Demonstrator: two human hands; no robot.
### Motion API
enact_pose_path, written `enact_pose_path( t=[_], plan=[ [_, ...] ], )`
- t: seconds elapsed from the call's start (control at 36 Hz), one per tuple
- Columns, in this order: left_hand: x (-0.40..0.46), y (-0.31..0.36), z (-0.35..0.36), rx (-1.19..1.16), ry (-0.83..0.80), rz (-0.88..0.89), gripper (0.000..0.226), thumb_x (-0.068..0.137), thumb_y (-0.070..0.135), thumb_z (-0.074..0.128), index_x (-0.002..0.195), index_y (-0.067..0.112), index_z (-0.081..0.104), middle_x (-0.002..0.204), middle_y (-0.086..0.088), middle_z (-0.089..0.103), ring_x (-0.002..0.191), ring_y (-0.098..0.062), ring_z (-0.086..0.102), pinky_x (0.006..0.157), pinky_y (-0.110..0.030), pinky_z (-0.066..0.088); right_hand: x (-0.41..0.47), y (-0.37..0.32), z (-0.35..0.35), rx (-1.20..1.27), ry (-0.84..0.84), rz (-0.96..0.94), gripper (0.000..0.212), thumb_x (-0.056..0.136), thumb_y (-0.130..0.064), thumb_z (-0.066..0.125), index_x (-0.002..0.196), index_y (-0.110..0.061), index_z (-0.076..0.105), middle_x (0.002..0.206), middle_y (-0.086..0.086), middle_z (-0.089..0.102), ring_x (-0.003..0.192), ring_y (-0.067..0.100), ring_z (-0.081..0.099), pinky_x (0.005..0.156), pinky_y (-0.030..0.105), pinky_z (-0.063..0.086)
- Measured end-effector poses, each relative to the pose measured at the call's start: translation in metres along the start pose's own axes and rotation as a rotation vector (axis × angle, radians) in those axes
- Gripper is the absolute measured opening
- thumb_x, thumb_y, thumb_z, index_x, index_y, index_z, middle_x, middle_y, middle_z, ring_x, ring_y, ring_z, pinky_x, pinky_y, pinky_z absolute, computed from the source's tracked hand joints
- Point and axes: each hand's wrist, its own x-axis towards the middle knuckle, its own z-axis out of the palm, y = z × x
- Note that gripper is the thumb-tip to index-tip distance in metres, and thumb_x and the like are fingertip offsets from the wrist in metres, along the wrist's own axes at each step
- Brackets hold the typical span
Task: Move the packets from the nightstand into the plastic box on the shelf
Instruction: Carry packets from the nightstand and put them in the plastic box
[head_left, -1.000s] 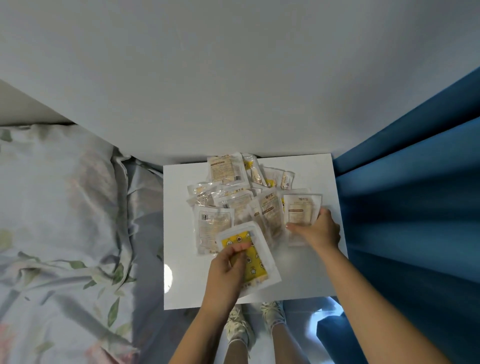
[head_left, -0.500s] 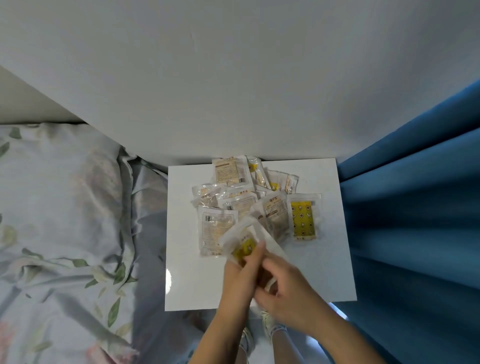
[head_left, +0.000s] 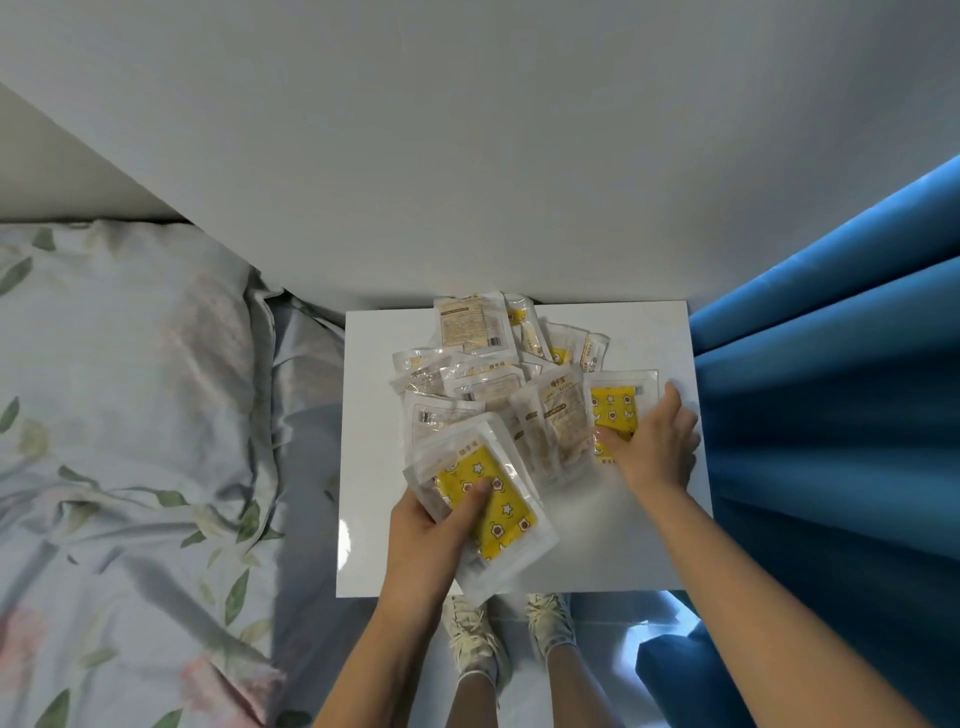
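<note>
A white nightstand (head_left: 639, 545) carries a loose pile of several clear packets (head_left: 472, 374) toward its back half. My left hand (head_left: 431, 535) grips a small stack of packets, the top one with a yellow star print (head_left: 493, 499), held just above the front of the nightstand. My right hand (head_left: 649, 447) lies on another yellow-print packet (head_left: 615, 405) at the right side of the pile, thumb on its face and fingers at its right edge. The plastic box and shelf are out of view.
A bed with a floral pillow and sheet (head_left: 130, 415) borders the nightstand's left side. A blue curtain (head_left: 831, 389) hangs close along the right. A pale wall (head_left: 467, 156) stands behind. My feet in light shoes (head_left: 509, 634) are below the front edge.
My right hand left the stack held by my left hand and moved right and back onto the yellow-print packet at the pile's right side. The left hand's stack now includes one more packet.
</note>
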Motion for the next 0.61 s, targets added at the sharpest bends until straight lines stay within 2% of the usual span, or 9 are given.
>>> enact_pose_path(
  t=[0.06,0.14,0.25,0.33,0.39,0.44,0.53,0.58,0.61],
  plan=[
    [0.0,-0.001,0.0,-0.016,0.005,-0.007,0.017,0.084,0.015,0.068,0.101,0.013,0.065,0.091,0.0,0.075,0.08,-0.016,0.073,0.064,-0.02,0.058,0.002,0.001,0.001,0.111,-0.025,0.034,0.097,0.073,-0.031,0.08,0.145,-0.013,0.018,0.14,0.021,0.034,0.119,0.04,0.046,0.094,0.05,0.044],
    [0.0,-0.002,-0.001,-0.04,0.009,-0.018,0.019,0.085,0.014,0.067,0.103,0.011,0.065,0.094,-0.002,0.075,0.082,-0.017,0.073,0.069,-0.024,0.059,0.006,0.007,-0.004,0.204,-0.068,0.06,0.08,0.071,-0.024,0.083,0.131,-0.01,0.033,0.126,0.018,0.052,0.106,0.037,0.057,0.08,0.043,0.05],
    [0.0,-0.002,-0.005,-0.039,0.014,-0.02,0.015,0.086,0.013,0.066,0.101,0.013,0.065,0.095,-0.003,0.075,0.083,-0.018,0.073,0.072,-0.027,0.06,0.014,0.018,-0.008,0.137,-0.118,0.106,0.075,0.063,-0.033,0.087,0.12,-0.007,0.045,0.116,0.014,0.061,0.105,0.037,0.059,0.079,0.04,0.05],
    [0.001,-0.002,-0.007,-0.049,0.023,-0.02,0.013,0.086,0.012,0.065,0.099,0.014,0.065,0.094,-0.002,0.075,0.082,-0.017,0.073,0.07,-0.025,0.059,0.013,0.02,-0.01,0.077,-0.14,0.039,0.048,0.073,-0.036,0.08,0.107,-0.007,0.062,0.107,0.013,0.067,0.095,0.031,0.062,0.068,0.028,0.045],
    [0.001,-0.001,-0.008,-0.053,0.028,-0.022,0.014,0.086,0.013,0.065,0.101,0.013,0.065,0.094,-0.002,0.075,0.081,-0.015,0.073,0.067,-0.021,0.059,0.01,0.021,-0.011,0.179,-0.06,-0.032,0.035,0.08,-0.029,0.074,0.101,-0.002,0.066,0.101,0.016,0.067,0.088,0.029,0.061,0.061,0.024,0.042],
    [0.002,-0.001,-0.01,-0.051,0.032,-0.023,0.015,0.087,0.014,0.065,0.102,0.013,0.065,0.094,-0.001,0.074,0.08,-0.014,0.073,0.063,-0.019,0.057,0.002,0.021,-0.013,0.357,0.061,-0.068,0.035,0.081,-0.025,0.073,0.101,0.002,0.067,0.1,0.02,0.066,0.091,0.033,0.063,0.064,0.026,0.049],
    [0.003,-0.002,-0.013,-0.048,0.035,-0.023,0.017,0.087,0.014,0.064,0.103,0.011,0.064,0.095,-0.002,0.074,0.079,-0.013,0.073,0.061,-0.017,0.056,-0.018,0.014,-0.015,0.66,0.093,-0.116,0.029,0.083,-0.021,0.071,0.106,-0.004,0.063,0.105,0.013,0.067,0.096,0.025,0.065,0.064,0.013,0.052],
    [0.004,-0.002,-0.014,-0.049,0.032,-0.03,0.019,0.087,0.014,0.064,0.106,0.01,0.064,0.096,-0.003,0.074,0.08,-0.014,0.073,0.062,-0.018,0.057,-0.031,0.01,-0.012,0.73,0.034,-0.17,0.025,0.083,-0.024,0.072,0.103,-0.015,0.061,0.105,0.008,0.066,0.097,0.02,0.064,0.073,0.021,0.053],
    [0.005,-0.002,-0.015,-0.049,0.032,-0.035,0.02,0.087,0.014,0.064,0.106,0.01,0.064,0.096,-0.004,0.074,0.081,-0.014,0.073,0.063,-0.019,0.057,-0.036,0.01,-0.009,0.684,-0.036,-0.194,0.03,0.081,-0.033,0.073,0.104,-0.018,0.061,0.107,0.007,0.065,0.1,0.021,0.063,0.077,0.027,0.055]
  ],
)
